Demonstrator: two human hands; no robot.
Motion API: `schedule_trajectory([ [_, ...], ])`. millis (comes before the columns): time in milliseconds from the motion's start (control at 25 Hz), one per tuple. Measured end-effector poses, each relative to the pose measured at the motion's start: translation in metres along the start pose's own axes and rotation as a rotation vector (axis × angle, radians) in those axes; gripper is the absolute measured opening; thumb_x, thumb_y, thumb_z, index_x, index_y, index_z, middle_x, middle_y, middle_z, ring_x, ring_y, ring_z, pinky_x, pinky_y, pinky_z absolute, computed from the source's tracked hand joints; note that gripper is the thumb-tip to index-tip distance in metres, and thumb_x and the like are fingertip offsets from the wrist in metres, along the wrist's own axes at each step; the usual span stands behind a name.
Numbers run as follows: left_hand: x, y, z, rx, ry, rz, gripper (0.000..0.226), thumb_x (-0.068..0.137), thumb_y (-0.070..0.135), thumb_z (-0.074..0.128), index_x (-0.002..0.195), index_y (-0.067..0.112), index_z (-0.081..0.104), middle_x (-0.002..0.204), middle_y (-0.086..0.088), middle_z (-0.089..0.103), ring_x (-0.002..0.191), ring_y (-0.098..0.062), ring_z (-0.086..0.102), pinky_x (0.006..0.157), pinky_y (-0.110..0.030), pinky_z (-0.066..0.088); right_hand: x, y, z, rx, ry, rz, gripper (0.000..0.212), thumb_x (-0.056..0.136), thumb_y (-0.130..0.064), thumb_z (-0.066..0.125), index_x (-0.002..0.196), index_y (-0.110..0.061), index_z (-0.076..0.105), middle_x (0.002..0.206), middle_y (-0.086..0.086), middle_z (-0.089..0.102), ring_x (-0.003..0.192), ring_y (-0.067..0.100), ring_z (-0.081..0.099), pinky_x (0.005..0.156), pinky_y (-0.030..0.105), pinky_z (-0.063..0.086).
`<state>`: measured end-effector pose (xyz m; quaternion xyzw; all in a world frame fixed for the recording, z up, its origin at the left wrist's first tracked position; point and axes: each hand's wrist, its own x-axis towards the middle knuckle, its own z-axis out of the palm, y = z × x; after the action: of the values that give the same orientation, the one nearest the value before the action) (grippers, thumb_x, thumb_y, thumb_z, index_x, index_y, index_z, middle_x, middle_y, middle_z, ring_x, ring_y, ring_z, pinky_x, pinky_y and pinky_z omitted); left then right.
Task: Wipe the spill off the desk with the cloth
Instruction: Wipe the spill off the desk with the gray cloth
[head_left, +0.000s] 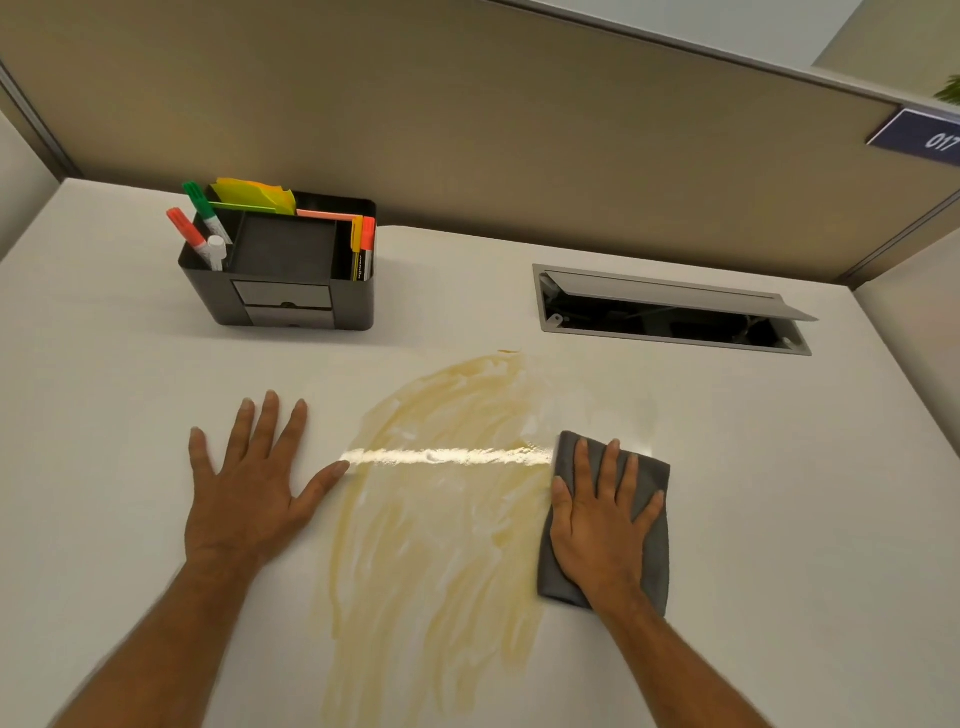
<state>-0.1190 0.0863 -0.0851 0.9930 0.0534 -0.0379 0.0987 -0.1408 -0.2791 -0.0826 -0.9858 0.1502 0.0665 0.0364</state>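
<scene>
The right hand (597, 525) is lying flat on a folded grey cloth (652, 551), its fingers (605, 467) stretched out and slightly fanned, pressing down on the fabric rather than gripping it. The cloth is showing past the fingertips as a dark corner and along the little-finger side as a long strip, and it is resting on the white tabletop (779, 493).

Just off the thumb side of that hand, the spill (441, 519) is spreading as a wide yellowish smear of streaks, reaching from well beyond the fingertips down toward the near edge of the view. The cloth's thumb-side edge is touching the smear's border. A bright band of reflected light is running across the wet patch between the two thumbs.

The left hand (249, 483) is resting palm down on the bare tabletop, fingers splayed wide and holding nothing. Its thumb tip is sitting right at the edge of the smear.

Well beyond the left fingertips, a dark desk organizer (291, 291) is standing upright, carrying markers (200, 228) with red and green caps, yellow sticky notes (254, 195) and orange-capped pens. Well beyond the right fingertips, a cable hatch (670, 312) is sitting in the tabletop with its lid propped open. A beige partition panel (519, 130) is standing behind everything.
</scene>
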Motion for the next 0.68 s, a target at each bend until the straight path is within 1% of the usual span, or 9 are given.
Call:
schedule_trajectory([
  [80,0.0,0.0,-0.001,0.006,-0.008,0.005,0.089,0.083,0.085,0.0,0.159,0.037,-0.002,0.17,0.005,-0.003,0.156,-0.017,-0.007,0.122,-0.059,-0.006,0.015,-0.007,-0.003,0.018,0.008,0.005,0.076,0.089,-0.066,-0.012,0.159,-0.035,-0.012,0.17,0.005,-0.013,0.156,0.028,-0.012,0.119,0.067,-0.007],
  [160,-0.001,0.0,-0.002,-0.001,-0.011,0.005,0.09,0.083,0.085,0.0,0.159,0.036,-0.003,0.169,0.005,-0.004,0.156,-0.017,-0.007,0.122,-0.059,-0.007,0.035,-0.014,-0.006,0.042,0.007,0.011,0.078,0.089,-0.066,-0.01,0.16,-0.034,-0.008,0.17,0.006,-0.009,0.156,0.028,-0.01,0.119,0.068,-0.007],
  [400,-0.001,0.001,-0.003,-0.011,-0.012,0.007,0.09,0.083,0.085,0.001,0.159,0.036,0.0,0.169,0.005,-0.003,0.156,-0.016,-0.007,0.122,-0.059,-0.007,0.099,-0.033,-0.013,0.046,0.021,0.009,0.068,0.101,-0.06,0.007,0.161,-0.032,-0.001,0.17,0.009,-0.004,0.156,0.032,-0.006,0.117,0.07,-0.007],
  [600,-0.001,0.0,-0.001,-0.001,-0.003,0.004,0.089,0.084,0.085,0.003,0.159,0.038,0.0,0.169,0.006,-0.003,0.156,-0.015,-0.008,0.122,-0.059,-0.006,0.15,-0.051,-0.024,0.037,0.005,-0.05,0.064,0.102,-0.059,0.009,0.161,-0.033,-0.001,0.17,0.009,-0.005,0.156,0.033,-0.007,0.116,0.072,-0.006],
  [680,0.0,0.0,-0.001,0.001,0.007,0.008,0.088,0.085,0.085,0.005,0.159,0.037,0.002,0.169,0.006,-0.001,0.156,-0.016,-0.006,0.122,-0.059,-0.005,0.161,-0.057,-0.027,0.016,0.017,-0.101,0.064,0.102,-0.059,0.008,0.16,-0.035,-0.003,0.17,0.009,-0.006,0.156,0.032,-0.008,0.116,0.072,-0.007],
])
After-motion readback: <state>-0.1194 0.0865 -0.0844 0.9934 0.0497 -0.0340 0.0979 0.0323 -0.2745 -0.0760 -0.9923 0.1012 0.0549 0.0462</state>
